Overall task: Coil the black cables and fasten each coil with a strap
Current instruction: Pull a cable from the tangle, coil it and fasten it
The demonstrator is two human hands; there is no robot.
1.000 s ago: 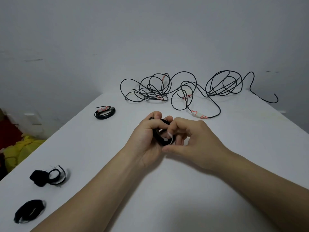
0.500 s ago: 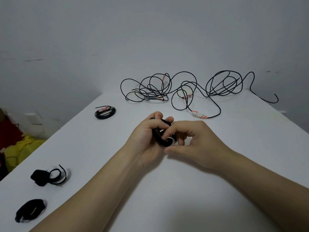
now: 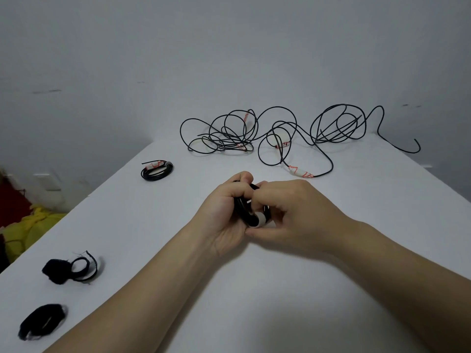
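My left hand (image 3: 225, 212) grips a small coil of black cable (image 3: 246, 211) over the middle of the white table (image 3: 280, 289). My right hand (image 3: 298, 212) meets it from the right and pinches a white strap (image 3: 261, 221) wrapped round the coil's lower edge. A finished coil (image 3: 156, 169) with a strap lies at the far left. Several loose black cables (image 3: 275, 131) with white and red tags lie tangled along the table's far edge.
Two black straps lie near the table's left front edge, one looped (image 3: 70, 270) and one flat (image 3: 42, 322). Beyond the left edge sit yellow (image 3: 33, 228) and red objects on the floor. A grey wall stands behind the table.
My right hand's fingers have shifted round the coil, and the white strap now shows more at the coil's lower edge. The left hand holds the coil in the same place.
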